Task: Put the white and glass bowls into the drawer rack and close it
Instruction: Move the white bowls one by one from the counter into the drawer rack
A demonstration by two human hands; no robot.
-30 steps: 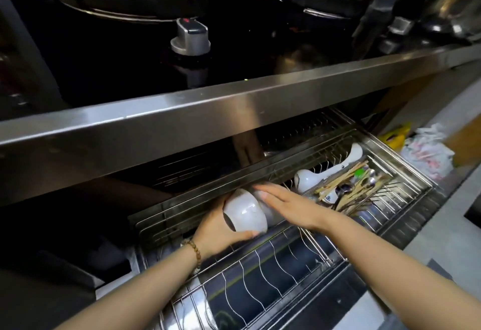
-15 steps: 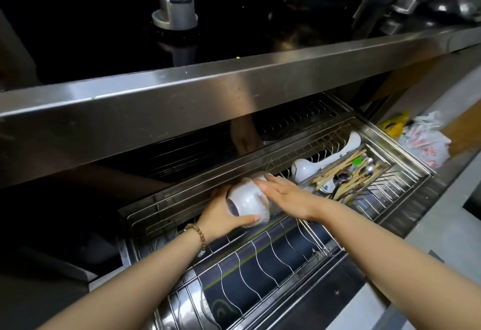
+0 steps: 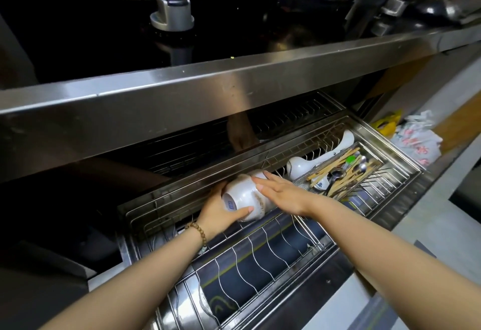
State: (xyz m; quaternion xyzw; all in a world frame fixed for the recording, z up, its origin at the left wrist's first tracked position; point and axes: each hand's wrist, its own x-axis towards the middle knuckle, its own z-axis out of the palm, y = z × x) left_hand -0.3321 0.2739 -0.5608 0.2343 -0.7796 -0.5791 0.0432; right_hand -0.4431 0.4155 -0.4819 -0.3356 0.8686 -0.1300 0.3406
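The steel drawer rack (image 3: 400,194) stands pulled out below the counter. A white bowl (image 3: 244,195) lies on its side at the rack's back row, its base with a blue mark turned toward me. My left hand (image 3: 218,212) grips that bowl from the left and underneath. My right hand (image 3: 282,191) rests flat with fingers stretched on the bowl's right side, partly covering a second white bowl (image 3: 257,174) behind it. I see no glass bowl.
A white ladle (image 3: 302,165) and a cutlery basket (image 3: 346,170) with wooden chopsticks and spoons fill the rack's right part. Wavy wire dividers (image 3: 260,259) span the front section. The steel counter edge (image 3: 234,87) overhangs the drawer. Plastic bags (image 3: 413,142) lie at right.
Both hands have shifted the white bowl slightly back toward the rack's rear row and tipped it so its base faces me more. The view has dropped a little.
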